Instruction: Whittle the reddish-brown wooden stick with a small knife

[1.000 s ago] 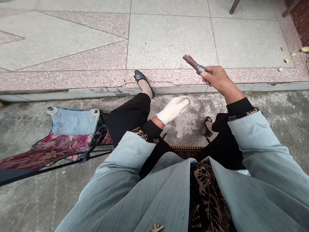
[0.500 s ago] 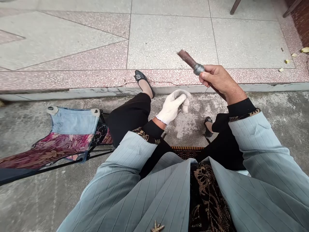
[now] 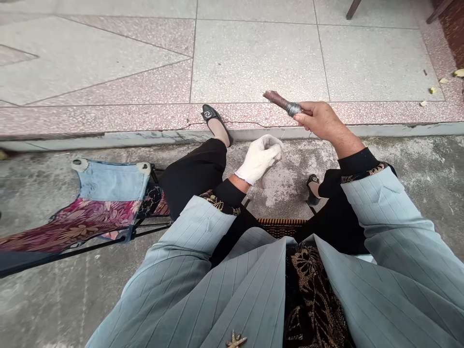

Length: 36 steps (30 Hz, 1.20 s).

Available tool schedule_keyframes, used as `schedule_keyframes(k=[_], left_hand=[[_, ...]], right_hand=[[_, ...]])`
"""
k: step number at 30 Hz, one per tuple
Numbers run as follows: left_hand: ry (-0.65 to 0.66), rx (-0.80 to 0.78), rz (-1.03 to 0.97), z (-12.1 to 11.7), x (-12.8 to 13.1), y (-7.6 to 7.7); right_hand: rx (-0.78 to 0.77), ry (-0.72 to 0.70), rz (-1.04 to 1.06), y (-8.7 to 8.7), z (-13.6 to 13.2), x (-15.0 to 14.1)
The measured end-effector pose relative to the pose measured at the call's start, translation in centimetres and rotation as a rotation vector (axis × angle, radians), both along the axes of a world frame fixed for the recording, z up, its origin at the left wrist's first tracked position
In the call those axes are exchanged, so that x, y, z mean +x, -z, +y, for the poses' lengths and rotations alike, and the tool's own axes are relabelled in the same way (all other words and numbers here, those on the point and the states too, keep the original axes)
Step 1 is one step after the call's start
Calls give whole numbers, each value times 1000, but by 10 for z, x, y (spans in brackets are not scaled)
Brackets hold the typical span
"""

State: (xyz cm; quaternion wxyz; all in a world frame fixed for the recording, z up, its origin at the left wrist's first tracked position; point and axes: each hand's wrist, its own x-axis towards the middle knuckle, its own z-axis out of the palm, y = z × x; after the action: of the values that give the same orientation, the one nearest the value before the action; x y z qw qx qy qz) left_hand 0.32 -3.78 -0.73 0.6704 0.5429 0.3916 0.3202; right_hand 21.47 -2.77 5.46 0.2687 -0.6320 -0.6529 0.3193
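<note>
My right hand (image 3: 319,119), bare, grips a brown wooden stick (image 3: 277,99) by its near end. Grey metal wire is wound in a coil (image 3: 293,108) round the stick, just beyond my thumb. The stick's far end points up and to the left over the step. Lower and to the left, my left hand (image 3: 259,158) wears a white knitted glove, its fingers closed in a pinch. A thin strand of wire (image 3: 283,134) rises from those gloved fingertips towards the coil. The part inside the glove's grip is hidden.
Ahead runs a raised step (image 3: 145,133) with a tiled top. A folding chair (image 3: 105,208) of denim and floral cloth stands on the concrete at left. My shoes (image 3: 213,116) rest at the step and on the ground. Petals (image 3: 433,90) lie at far right.
My right hand has moved slightly down and left with the stick, which now lies flatter. The gloved left hand has shifted a little left, its fingers curled more tightly.
</note>
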Motion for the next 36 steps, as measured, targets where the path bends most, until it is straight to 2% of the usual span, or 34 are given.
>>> schedule_keyframes(k=[3,10,12,15,17,20,23,25,28,31,33,36], left_hand=[[-31,38,68,0,1,0],[-82,69,93,4,3,6],[-64,170,180,5,2,6],[7,443,429,4,-1,4],[73,610,599,2,-3,4],[176,760,711,1,-7,3],[280,725,650,4,-12,0],[329,612,524,7,-14,-1],[346,356,269,11,-14,0],[296,112,93,9,-11,6],[277,65,44,6,-9,10],[288,164,96,3,-7,12]], right_hand=[[2,1,-88,-2,-1,-3],[5,20,-119,1,0,-6],[-31,49,-191,6,2,-8],[-153,49,-409,12,2,-13],[-287,-55,-582,15,1,-17],[-530,-402,-677,13,-2,-19],[-747,-722,-431,4,-5,-11],[-800,-802,-176,-4,-7,-2],[-718,-732,121,-13,-11,10],[-589,-534,326,-16,-15,13],[-469,-362,433,-13,-16,11],[-295,-114,428,-3,-10,9]])
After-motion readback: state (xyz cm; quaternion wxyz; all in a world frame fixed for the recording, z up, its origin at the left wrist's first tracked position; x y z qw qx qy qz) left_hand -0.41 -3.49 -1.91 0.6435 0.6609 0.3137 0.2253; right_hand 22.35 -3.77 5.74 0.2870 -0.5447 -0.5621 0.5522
